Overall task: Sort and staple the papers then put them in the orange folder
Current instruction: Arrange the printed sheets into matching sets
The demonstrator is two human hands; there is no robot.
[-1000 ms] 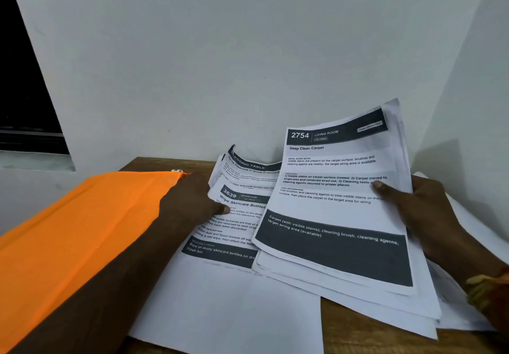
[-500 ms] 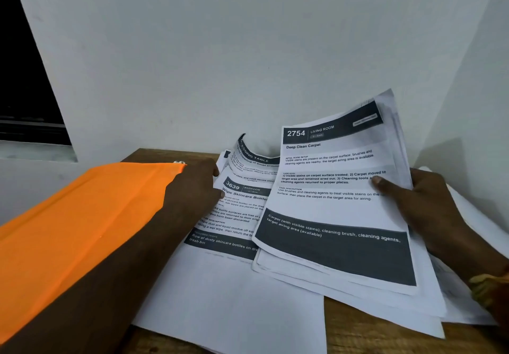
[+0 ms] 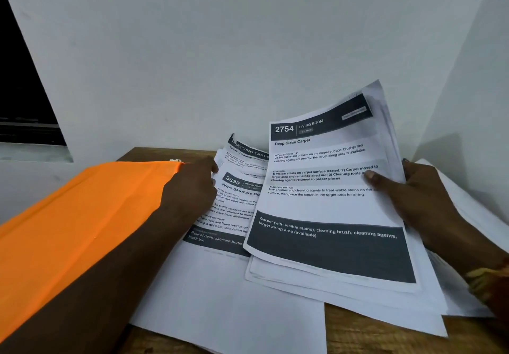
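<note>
Right hand (image 3: pixel 421 196) pinching stack (image 3: pixel 327 216) by its right edge, tilted up near wall (image 3: pixel 275 50), left hand (image 3: pixel 190 188) touching edge of sheets (image 3: pixel 234 207), grip unclear, folder (image 3: pixel 82 216) alongside, contents hidden.

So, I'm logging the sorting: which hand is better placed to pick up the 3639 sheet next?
Left, probably: the left hand rests at the edge of the 3639 sheet, while the right hand grips the 2754 stack.

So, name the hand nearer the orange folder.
Left. The left hand sits at the far corner of the orange folder, fingers on loose sheets; the right hand grips the paper stack, well right of it.
</note>
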